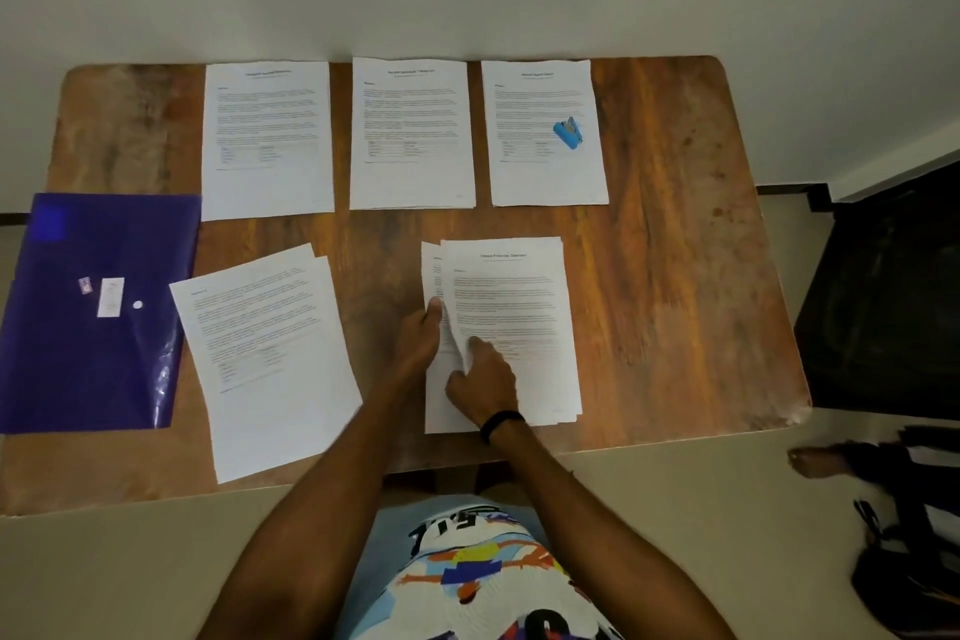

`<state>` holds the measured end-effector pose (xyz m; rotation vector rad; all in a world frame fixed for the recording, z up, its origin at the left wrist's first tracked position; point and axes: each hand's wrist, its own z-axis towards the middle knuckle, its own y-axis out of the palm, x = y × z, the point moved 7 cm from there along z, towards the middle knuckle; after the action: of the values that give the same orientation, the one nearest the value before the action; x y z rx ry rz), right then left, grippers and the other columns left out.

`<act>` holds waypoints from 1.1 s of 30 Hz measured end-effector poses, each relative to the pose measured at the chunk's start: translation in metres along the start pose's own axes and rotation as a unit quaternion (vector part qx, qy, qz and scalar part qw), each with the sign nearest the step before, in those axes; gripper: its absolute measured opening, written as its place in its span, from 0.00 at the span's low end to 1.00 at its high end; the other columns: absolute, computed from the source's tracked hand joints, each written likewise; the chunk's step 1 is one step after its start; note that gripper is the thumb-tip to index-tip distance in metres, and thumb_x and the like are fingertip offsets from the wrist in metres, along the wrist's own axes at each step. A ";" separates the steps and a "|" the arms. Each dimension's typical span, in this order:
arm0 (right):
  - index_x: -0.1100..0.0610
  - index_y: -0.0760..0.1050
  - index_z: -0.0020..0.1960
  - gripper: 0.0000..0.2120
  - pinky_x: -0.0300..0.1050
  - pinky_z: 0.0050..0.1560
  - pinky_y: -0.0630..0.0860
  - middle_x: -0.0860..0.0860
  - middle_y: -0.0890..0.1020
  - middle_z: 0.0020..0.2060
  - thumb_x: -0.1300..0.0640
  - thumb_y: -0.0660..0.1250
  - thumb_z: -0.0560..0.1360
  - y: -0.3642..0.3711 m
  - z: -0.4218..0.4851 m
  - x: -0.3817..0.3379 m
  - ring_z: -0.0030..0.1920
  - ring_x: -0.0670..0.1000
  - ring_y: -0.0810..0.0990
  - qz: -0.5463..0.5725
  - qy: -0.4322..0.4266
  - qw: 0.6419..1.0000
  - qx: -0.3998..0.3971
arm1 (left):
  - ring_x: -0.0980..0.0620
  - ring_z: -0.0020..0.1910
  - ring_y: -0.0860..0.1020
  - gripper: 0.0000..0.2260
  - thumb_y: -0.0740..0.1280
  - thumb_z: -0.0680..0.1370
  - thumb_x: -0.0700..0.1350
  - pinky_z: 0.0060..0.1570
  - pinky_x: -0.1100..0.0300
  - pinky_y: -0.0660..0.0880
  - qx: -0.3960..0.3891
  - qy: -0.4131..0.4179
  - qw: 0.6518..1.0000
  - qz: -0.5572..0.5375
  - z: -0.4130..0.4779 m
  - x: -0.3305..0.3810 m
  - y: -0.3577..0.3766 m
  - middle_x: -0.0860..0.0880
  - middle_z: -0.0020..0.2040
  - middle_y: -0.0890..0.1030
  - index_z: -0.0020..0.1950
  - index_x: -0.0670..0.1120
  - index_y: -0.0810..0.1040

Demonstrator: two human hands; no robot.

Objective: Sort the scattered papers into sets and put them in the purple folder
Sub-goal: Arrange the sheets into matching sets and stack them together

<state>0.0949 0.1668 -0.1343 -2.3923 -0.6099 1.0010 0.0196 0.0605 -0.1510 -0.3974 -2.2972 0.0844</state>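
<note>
Sorting step, roughly mid-way by the look of it. Works on the fanned stack (511, 307), well right of the purple folder (98, 312), on the worktop (675, 276). Pinches the stack's folder-side edge with the left hand (421, 338), thumb on top, fingers tucked under the lower sheets. Presses the top sheet with the straight forefinger of the right hand (483, 379), other fingers curled, gripping nothing as far as can be seen. Probably separating the top sheet to check its heading.

To do it well:
- Use a light forefinger and slide one sheet only. Pin the rest with the thumb so the fan doesn't drag.
- Read the title before moving anything. Match it against the row of three sheets (413, 133) lying beyond the folder and to its right.
- Lay it square on the matching sheet, edges flush.
- Mind the blue stapler (569, 133) resting on the row's sheet farthest from the folder. Go round it or lift it, don't bury it.
- Leave the tilted stack (267, 359) alone for now. Sits just right of the folder, one corner seeming to overlap the folder's edge, so avoid nudging it.
- Watch for thin sheets clinging together and check for doubles.

Folder itself: lying flat on the worktop, apparently closed, with no papers seen going in yet. Fill it only once every set is complete.
</note>
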 end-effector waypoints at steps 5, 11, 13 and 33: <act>0.52 0.50 0.82 0.40 0.57 0.80 0.51 0.54 0.50 0.81 0.44 0.66 0.77 0.007 0.007 0.017 0.81 0.58 0.48 -0.072 -0.023 0.993 -0.088 | 0.51 0.56 0.78 0.14 0.60 0.84 0.45 0.45 0.69 0.73 -0.037 0.032 0.998 0.040 -0.003 0.009 0.029 0.49 0.60 0.78 0.69 0.44 0.72; 0.57 0.65 0.75 0.28 0.55 0.75 0.65 0.56 0.71 0.72 0.54 0.67 0.77 -0.068 0.030 0.057 0.73 0.57 0.67 0.020 -0.008 0.994 0.108 | 0.46 0.58 0.80 0.13 0.61 0.83 0.41 0.43 0.65 0.76 -0.016 0.011 0.999 0.037 0.003 0.000 0.039 0.47 0.59 0.79 0.68 0.41 0.74; 0.59 0.63 0.74 0.30 0.60 0.69 0.71 0.60 0.71 0.69 0.52 0.65 0.74 -0.101 0.045 0.091 0.69 0.61 0.70 0.046 0.085 0.977 0.192 | 0.50 0.56 0.77 0.14 0.61 0.84 0.42 0.49 0.62 0.75 0.003 -0.002 1.000 0.018 0.001 0.000 0.037 0.50 0.59 0.77 0.69 0.43 0.73; 0.60 0.58 0.74 0.34 0.61 0.65 0.72 0.64 0.67 0.67 0.58 0.71 0.75 -0.121 0.070 0.108 0.66 0.65 0.70 -0.072 0.098 0.973 0.194 | 0.55 0.53 0.76 0.13 0.63 0.82 0.41 0.52 0.63 0.73 0.028 0.077 0.992 0.096 -0.007 0.037 0.066 0.53 0.56 0.77 0.66 0.44 0.75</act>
<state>0.0855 0.3408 -0.1657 -2.0368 -0.4589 0.7316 0.0184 0.1340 -0.1322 -0.5763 -2.0959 0.2067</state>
